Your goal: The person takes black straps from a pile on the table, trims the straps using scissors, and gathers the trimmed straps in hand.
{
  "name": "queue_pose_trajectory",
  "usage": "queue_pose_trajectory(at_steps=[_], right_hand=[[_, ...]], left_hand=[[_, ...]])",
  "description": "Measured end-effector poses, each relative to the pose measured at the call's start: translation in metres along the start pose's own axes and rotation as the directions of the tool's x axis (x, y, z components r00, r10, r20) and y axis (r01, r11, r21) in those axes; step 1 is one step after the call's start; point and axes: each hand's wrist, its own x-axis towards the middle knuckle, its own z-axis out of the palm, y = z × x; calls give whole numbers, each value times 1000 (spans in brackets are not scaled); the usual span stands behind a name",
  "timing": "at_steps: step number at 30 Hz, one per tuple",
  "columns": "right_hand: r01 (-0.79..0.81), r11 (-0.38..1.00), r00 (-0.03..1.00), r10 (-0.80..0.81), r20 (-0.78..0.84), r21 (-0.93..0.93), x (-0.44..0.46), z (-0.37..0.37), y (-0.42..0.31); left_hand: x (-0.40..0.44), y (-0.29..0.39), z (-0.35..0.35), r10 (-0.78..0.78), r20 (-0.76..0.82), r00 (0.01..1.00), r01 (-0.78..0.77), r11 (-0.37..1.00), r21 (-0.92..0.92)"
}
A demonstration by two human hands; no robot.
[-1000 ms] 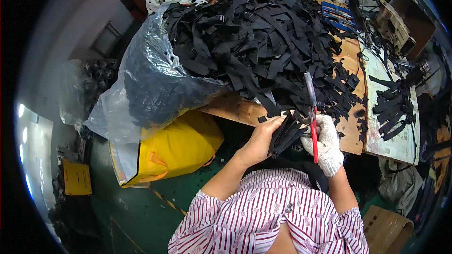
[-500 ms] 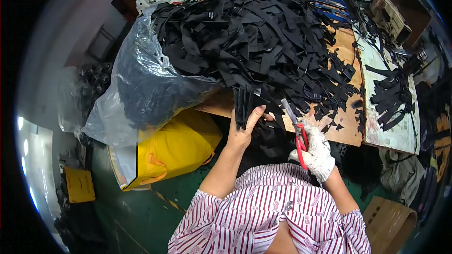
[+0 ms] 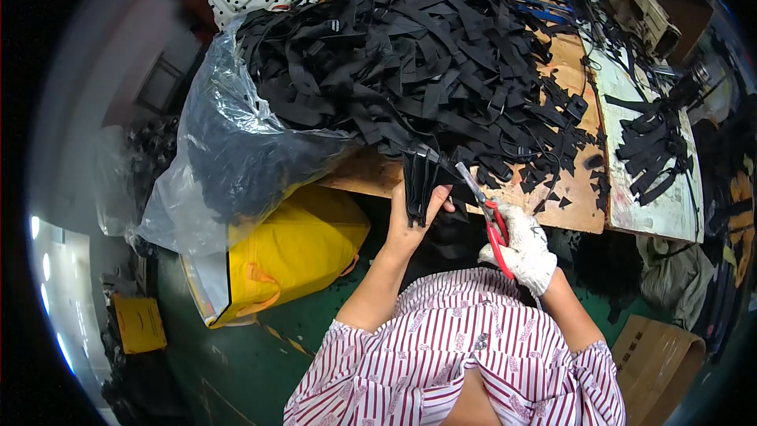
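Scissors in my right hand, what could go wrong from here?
The scissors have their blades close to your bare left hand, so a slip might nick your thumb. The straps are bunched in that hand, and some could slide out if the grip loosens. Scraps near the table edge might fall.

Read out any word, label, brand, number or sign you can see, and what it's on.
No text is legible.
Cardboard box: dark characters, too small and blurred to read.
Striped shirt: printed patches, too small to read.
White tag in the pile of black straps: too small to read.
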Motion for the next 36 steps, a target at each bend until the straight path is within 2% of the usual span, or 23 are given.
queue_pose_trajectory(at_steps=[2, 3, 5, 8, 10, 11, 12, 13, 15, 16, 18, 21, 22, 24, 25, 26, 27, 29, 30, 31, 32, 34, 36], right_hand=[[43, 999, 998, -42, -37, 16, -1, 8, 10], [39, 989, 998, -32, -54, 146, -2, 10, 10], [-28, 977, 1000, 26, 12, 213, -4, 10, 6], [-71, 972, 997, 66, 26, 224, -5, 15, 7], [3, 987, 1000, -2, -8, 160, -5, 17, 10], [32, 968, 999, -30, -10, 249, -5, 15, 9], [73, 981, 997, -67, -42, 177, -6, 16, 11], [91, 980, 995, -84, -48, 175, -5, 17, 13], [44, 985, 999, -45, 4, 165, -3, 10, 3], [77, 984, 997, -75, -20, 162, -2, 8, 2], [86, 967, 994, -68, -85, 239, -6, 23, 12], [108, 963, 993, -94, -66, 246, -8, 24, 20], [141, 961, 989, -129, -66, 237, -8, 23, 22], [12, 973, 997, -29, 71, 233, -8, 14, 25], [58, 976, 998, -61, 8, 208, -10, 14, 30], [4, 976, 999, -14, 46, 216, -11, 8, 28], [0, 985, 998, -11, 62, 173, -13, 0, 25], [37, 995, 997, -43, 62, 95, -12, -4, 26], [88, 994, 996, -88, 0, 68, -15, -5, 26], [28, 999, 998, -30, 53, 45, -15, -8, 24], [42, 998, 998, -44, 47, 42, -18, -10, 23], [55, 998, 998, -55, 2, 25, -22, -7, 24], [68, 997, 998, -68, -14, 34, -21, -6, 25]], left_hand=[[-1, -2, -2, 3, 14, 1000, -3, 1000, 18], [-2, -3, -3, 7, 25, 1000, -8, 999, 36], [-2, -1, -1, 6, 25, 1000, -7, 999, 45], [-2, -3, 0, -17, 7, 1000, 17, 998, 68], [-7, -6, 2, -22, -56, 998, 27, 996, 83], [-7, -5, -1, -9, -14, 1000, 10, 996, 93], [-11, -2, 3, 2, -57, 998, 6, 991, 135], [-9, -3, 2, -34, 1, 999, 34, 990, 136], [-18, -4, 14, -29, -29, 999, 30, 998, 60], [-19, -8, 13, -46, -62, 997, 48, 999, 23], [-17, -10, 12, -61, -72, 996, 61, 998, -7], [-18, -10, 12, -93, -134, 987, 98, 995, 34], [-18, -11, 12, -94, -129, 987, 100, 994, 40], [-17, -13, 10, -125, -86, 988, 128, 991, 32], [-17, -11, 13, -156, -74, 985, 163, 982, 99], [-19, -9, 16, -179, -78, 981, 190, 967, 170], [-21, -13, 15, -156, -17, 988, 157, 967, 202], [-21, -16, 20, -159, 22, 987, 155, 979, 131], [-21, -10, 28, -145, -8, 989, 145, 985, 96], [-21, -10, 27, -147, -5, 989, 147, 984, 105], [-19, -12, 24, -194, 41, 980, 191, 980, 62], [-16, -10, 29, -106, 39, 994, 105, 993, 45], [-16, -6, 31, -114, 44, 992, 112, 993, 49]])
